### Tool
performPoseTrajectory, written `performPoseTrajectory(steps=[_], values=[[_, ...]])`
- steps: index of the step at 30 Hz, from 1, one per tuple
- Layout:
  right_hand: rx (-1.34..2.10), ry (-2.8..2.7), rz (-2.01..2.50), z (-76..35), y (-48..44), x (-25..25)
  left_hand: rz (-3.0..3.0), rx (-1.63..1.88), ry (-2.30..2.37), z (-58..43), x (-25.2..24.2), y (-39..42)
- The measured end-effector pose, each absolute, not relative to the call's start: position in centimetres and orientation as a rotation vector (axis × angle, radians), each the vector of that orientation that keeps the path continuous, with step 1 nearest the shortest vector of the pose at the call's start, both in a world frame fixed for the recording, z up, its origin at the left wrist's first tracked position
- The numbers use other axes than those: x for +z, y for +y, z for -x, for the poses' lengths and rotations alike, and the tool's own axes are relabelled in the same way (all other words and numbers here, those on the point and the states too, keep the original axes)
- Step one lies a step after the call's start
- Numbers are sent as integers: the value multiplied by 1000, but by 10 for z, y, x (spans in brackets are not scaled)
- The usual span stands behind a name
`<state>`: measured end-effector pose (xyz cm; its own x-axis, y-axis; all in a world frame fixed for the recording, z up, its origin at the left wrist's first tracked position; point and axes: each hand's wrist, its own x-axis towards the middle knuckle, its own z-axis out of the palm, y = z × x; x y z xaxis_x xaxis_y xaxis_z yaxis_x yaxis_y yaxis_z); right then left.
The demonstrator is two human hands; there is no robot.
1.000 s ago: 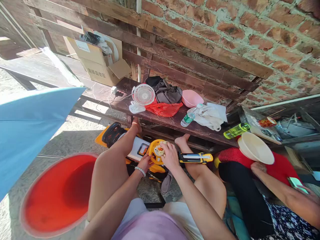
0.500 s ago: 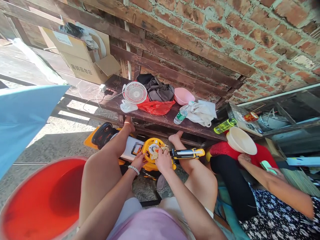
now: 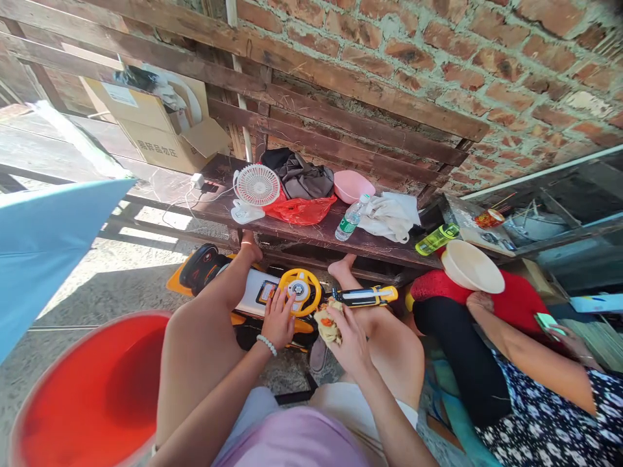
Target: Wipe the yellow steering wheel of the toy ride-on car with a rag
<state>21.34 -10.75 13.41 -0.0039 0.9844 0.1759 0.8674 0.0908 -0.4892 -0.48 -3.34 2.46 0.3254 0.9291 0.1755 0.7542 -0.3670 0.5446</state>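
A crumpled pale-tan object with an orange patch is held in my right hand, to the right of a yellow toy steering wheel. I cannot tell its kind; it looks soft. My left hand, with a beaded bracelet on the wrist, is open. Its fingers are stretched out at the wheel's left edge, over the body of a yellow, white and black ride-on toy. The toy stands between my legs, with a yellow and black arm reaching to the right.
A wooden bench holds a white fan, a red bag, a water bottle and a cardboard box. A red tub stands at left. Right, a person's hand is under a white bowl.
My right hand has moved right and toward me, off the wheel, with the tan object. My left hand has let its fingers spread out. The person's bowl has shifted slightly right.
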Motion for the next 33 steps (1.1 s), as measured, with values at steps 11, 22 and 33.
performPoseTrajectory(steps=[11,22,33], values=[[334,-2198,2034,-285,-39,97,-2293,190,1581,-24,46,-7],[80,-2002,2468,-358,-48,112,-2331,164,1589,-21,46,-10],[379,-2249,2076,-271,-55,95,-2325,154,1592,-21,51,-10]])
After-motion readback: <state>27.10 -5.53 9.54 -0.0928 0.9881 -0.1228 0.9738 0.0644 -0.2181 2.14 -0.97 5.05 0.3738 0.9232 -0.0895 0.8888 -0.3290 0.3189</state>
